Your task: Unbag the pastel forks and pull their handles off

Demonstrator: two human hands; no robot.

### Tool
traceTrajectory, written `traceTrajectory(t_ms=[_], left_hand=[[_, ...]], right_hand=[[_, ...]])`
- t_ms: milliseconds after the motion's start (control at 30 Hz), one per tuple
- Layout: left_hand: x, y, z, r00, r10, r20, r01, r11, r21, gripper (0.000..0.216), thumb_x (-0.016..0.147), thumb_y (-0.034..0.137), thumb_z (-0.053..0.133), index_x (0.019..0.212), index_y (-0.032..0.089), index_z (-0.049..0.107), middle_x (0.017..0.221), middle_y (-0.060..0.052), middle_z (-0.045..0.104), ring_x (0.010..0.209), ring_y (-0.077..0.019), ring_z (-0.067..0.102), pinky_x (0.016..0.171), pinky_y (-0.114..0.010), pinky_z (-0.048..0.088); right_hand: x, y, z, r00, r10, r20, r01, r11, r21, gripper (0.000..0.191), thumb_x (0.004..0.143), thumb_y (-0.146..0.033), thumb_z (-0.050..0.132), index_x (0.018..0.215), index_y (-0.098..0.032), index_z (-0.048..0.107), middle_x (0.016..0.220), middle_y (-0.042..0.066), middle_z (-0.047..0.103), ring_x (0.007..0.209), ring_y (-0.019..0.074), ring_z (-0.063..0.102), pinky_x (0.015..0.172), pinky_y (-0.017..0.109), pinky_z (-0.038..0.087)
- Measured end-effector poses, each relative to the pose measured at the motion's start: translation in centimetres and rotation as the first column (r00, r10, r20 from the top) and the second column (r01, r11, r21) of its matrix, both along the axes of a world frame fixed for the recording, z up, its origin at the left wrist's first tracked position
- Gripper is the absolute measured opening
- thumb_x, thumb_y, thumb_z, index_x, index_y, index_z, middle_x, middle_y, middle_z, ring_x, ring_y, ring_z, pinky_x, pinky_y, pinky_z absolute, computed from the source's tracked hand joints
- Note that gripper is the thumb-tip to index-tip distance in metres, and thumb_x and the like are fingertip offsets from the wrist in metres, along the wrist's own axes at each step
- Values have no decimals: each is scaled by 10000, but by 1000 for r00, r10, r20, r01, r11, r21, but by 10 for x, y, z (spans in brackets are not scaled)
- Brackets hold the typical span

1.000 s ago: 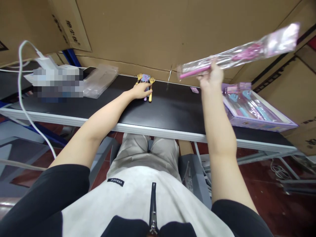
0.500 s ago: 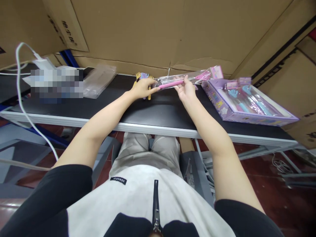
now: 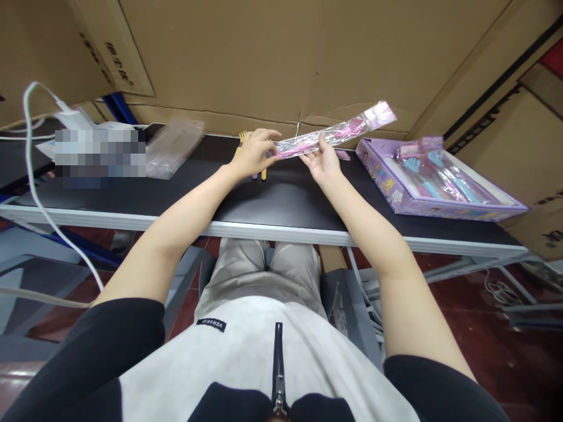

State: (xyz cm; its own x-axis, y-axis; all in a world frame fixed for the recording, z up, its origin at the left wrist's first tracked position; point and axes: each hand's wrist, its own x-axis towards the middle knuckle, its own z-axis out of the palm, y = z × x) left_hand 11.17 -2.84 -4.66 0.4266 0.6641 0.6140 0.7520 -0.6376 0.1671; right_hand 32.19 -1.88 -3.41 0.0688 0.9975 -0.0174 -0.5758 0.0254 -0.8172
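Observation:
A pink back scratcher (image 3: 349, 128) lies inside a clear plastic sleeve (image 3: 308, 140) with a pink header card (image 3: 380, 115), held tilted above the table. My left hand (image 3: 255, 152) is closed on the sleeve's left end, by the pink handle. My right hand (image 3: 325, 162) supports it from beneath near the middle, thumb over the front. Behind my left hand, yellow back scratchers (image 3: 264, 174) and a purple one lie on the black tabletop, mostly hidden by the hand. A small pink card (image 3: 342, 155) lies right of my right hand.
A purple display box (image 3: 409, 205) at right holds bagged blue back scratchers (image 3: 428, 181). Clear empty sleeves (image 3: 176, 149) lie at left, beside a blurred-out object (image 3: 99, 155) and a white cable (image 3: 33, 170). Cardboard (image 3: 246, 58) stands behind the table.
The sleeve's header-card end has risen and come away from the display box, tilting the package more. My right hand has shifted slightly left; my left hand stays at the other end.

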Motion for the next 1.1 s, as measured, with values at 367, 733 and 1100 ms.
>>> traceTrajectory(t_ms=[367,733,1100], left_hand=[[-9,15,-6,996,69,54,-68,998,-17,204,922,427,646,884,228,671,1436,-104,633,1364,-333,511,1130,-536,366],[-21,17,-2,967,192,169,-191,981,-20,78,861,306,647,854,229,655,1392,-102,664,1372,-381,501,1144,-627,325],[-38,18,3,898,297,325,-305,952,-27,312,906,564,585,1003,285,685,1365,-120,653,1386,-442,451,1155,-740,215]], right_hand=[[2,11,-9,997,71,-7,-71,997,-33,163,993,-326,594,891,-233,505,892,6,702,914,147,736,898,349,656],[35,20,6,997,-61,50,63,997,-35,348,996,-567,474,1111,-258,585,1017,33,733,1025,186,727,934,432,640],[89,44,19,888,-451,93,447,893,58,359,996,-498,380,880,-246,608,1074,56,700,1105,181,716,885,391,626]])
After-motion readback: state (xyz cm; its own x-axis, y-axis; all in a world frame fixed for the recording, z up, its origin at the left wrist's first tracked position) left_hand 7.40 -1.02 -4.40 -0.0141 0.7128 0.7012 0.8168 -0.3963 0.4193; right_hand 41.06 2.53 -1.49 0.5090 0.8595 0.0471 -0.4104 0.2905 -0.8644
